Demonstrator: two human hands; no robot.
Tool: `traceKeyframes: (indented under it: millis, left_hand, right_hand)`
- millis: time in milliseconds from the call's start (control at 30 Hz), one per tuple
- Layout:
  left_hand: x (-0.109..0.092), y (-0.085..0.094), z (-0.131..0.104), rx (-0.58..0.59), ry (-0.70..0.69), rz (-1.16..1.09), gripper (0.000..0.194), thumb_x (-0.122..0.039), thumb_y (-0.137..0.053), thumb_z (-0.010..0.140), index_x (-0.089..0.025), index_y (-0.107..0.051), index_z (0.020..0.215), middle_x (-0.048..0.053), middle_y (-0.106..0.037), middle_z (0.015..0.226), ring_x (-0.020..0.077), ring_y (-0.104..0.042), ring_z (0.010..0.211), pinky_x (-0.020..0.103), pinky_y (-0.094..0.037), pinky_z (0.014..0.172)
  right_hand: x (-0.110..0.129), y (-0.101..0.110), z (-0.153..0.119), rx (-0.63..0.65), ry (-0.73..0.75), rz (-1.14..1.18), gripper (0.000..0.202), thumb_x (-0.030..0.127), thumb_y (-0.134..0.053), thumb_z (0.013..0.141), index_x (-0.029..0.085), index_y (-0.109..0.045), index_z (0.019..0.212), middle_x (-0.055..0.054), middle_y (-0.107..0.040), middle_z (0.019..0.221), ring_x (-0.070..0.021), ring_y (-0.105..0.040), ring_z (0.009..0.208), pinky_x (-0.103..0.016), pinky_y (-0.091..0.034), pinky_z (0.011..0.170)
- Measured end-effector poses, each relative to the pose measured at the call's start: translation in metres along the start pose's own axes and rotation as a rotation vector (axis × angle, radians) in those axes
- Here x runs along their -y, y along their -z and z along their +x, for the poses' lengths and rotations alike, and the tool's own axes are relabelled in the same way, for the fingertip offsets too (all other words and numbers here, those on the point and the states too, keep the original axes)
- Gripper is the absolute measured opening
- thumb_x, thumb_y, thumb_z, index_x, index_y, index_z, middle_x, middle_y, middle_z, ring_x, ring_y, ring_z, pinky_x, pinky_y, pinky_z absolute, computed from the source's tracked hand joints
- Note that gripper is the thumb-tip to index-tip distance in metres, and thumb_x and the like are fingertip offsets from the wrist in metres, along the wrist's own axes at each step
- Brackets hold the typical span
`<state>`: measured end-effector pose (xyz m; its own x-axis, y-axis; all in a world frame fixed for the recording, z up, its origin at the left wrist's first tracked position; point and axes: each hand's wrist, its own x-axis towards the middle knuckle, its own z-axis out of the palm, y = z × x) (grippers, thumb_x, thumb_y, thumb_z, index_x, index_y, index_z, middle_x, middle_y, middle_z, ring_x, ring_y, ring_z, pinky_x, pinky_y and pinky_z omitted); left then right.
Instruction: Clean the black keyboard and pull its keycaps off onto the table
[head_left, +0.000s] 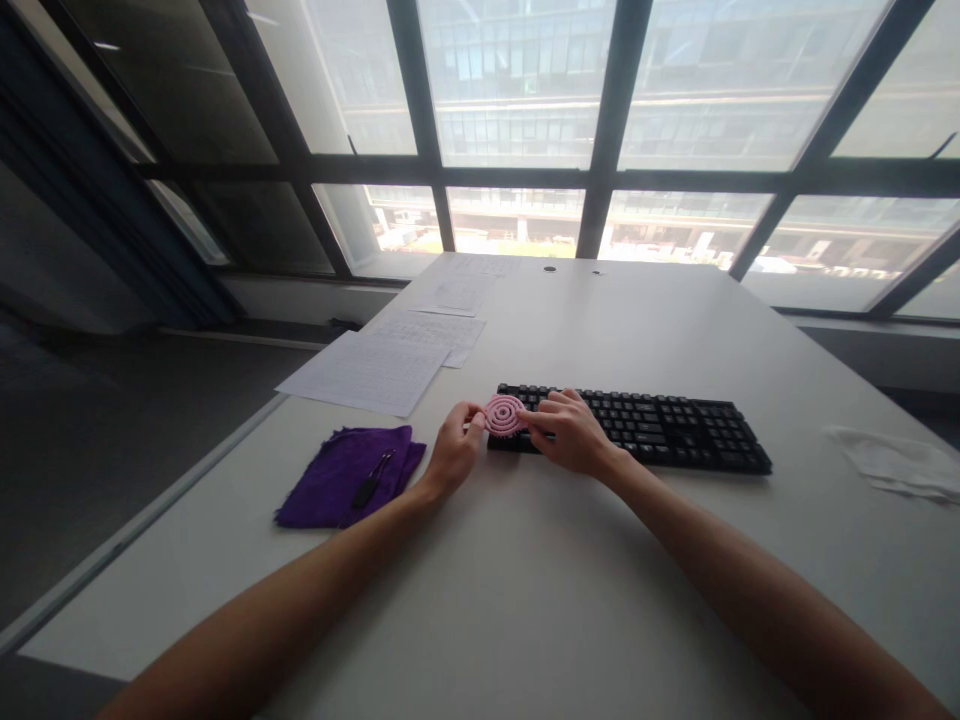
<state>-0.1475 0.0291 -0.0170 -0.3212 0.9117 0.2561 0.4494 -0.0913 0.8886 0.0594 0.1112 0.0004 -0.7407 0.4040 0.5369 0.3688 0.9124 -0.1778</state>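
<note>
Pink ringed disc [504, 414] pinched btwn L hand [456, 446] & R hand [568, 432], 2 hands gripping, at black kbd [660, 432]

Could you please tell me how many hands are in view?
2: the left hand pinches the left edge of the pink disc; the right hand touches its right side, by the black keyboard's left end.

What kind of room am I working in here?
Probably an office or study room: a long white desk against large gridded windows, with a black computer keyboard and printed sheets on it.
</note>
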Motion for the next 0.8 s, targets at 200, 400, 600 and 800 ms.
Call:
traceKeyframes:
  millis: [200, 400, 600, 800]
  left_hand:
    - [-0.002, 0.0, 0.0, -0.003, -0.008, 0.01, 0.019, -0.035, -0.048, 0.091, -0.018, -0.059, 0.09, 0.004, -0.065, 0.09, 0.0195, -0.062, 0.084, 0.032, -0.05, 0.08]
    - [-0.004, 0.0, -0.001, -0.004, -0.005, -0.016, 0.02, -0.034, -0.049, 0.091, -0.018, -0.059, 0.09, 0.005, -0.065, 0.091, 0.02, -0.062, 0.088, 0.032, -0.049, 0.081]
    - [-0.009, 0.0, -0.004, 0.035, -0.03, -0.042, 0.024, -0.034, -0.047, 0.093, -0.018, -0.064, 0.093, 0.004, -0.068, 0.093, 0.0189, -0.063, 0.086, 0.029, -0.049, 0.077]
    - [-0.009, -0.002, -0.003, 0.029, -0.048, 0.008, 0.026, -0.034, -0.045, 0.095, -0.018, -0.065, 0.097, 0.004, -0.069, 0.097, 0.0194, -0.063, 0.091, 0.03, -0.048, 0.081]
  right_hand:
    - [0.0, 0.0, -0.001, 0.005, 0.0, -0.009, 0.03, 0.022, -0.056, 0.092, 0.025, -0.072, 0.117, -0.002, -0.061, 0.072, -0.0187, -0.049, 0.076, -0.033, -0.03, 0.081]
    - [0.001, 0.003, -0.001, 0.016, 0.024, -0.042, 0.027, 0.026, -0.054, 0.095, 0.024, -0.071, 0.116, -0.003, -0.062, 0.074, -0.0187, -0.049, 0.076, -0.034, -0.03, 0.08]
    - [0.001, 0.008, -0.017, 0.026, 0.015, -0.124, 0.031, 0.029, -0.045, 0.102, 0.022, -0.068, 0.122, -0.005, -0.061, 0.075, -0.0198, -0.047, 0.077, -0.034, -0.029, 0.078]
    - [0.008, 0.011, -0.025, 0.026, -0.037, -0.137, 0.031, 0.03, -0.043, 0.104, 0.022, -0.068, 0.122, -0.005, -0.061, 0.075, -0.0199, -0.046, 0.077, -0.034, -0.028, 0.077]
